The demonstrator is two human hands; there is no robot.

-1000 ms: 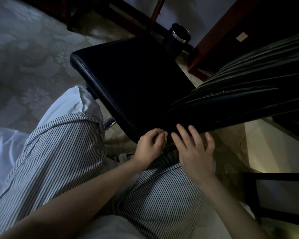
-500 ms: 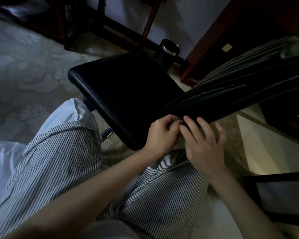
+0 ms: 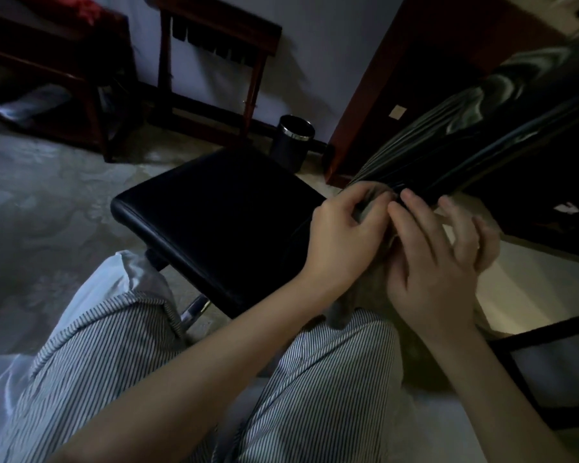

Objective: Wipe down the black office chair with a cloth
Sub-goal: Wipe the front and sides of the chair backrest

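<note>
The black office chair stands before me, its padded seat (image 3: 221, 215) in the middle and its ribbed backrest (image 3: 482, 138) slanting up to the right. My left hand (image 3: 341, 235) grips a bunched grey cloth (image 3: 365, 212) at the foot of the backrest, where it meets the seat. More of the cloth hangs below that wrist. My right hand (image 3: 432, 262) lies right beside it with fingers spread and fairly straight, fingertips touching the cloth and the lowest ribs. Most of the cloth is hidden by both hands.
My legs in striped trousers (image 3: 114, 362) rest on white bedding (image 3: 0, 389) close to the seat's near edge. A black waste bin (image 3: 293, 142) stands behind the chair, a dark wooden rack (image 3: 214, 38) against the wall, and a wooden desk (image 3: 365, 105) at right. A black frame (image 3: 532, 332) sits lower right.
Both hands have moved up and away from the seat's near corner to the bottom of the backrest, staying together on the cloth. The view has tilted upward.
</note>
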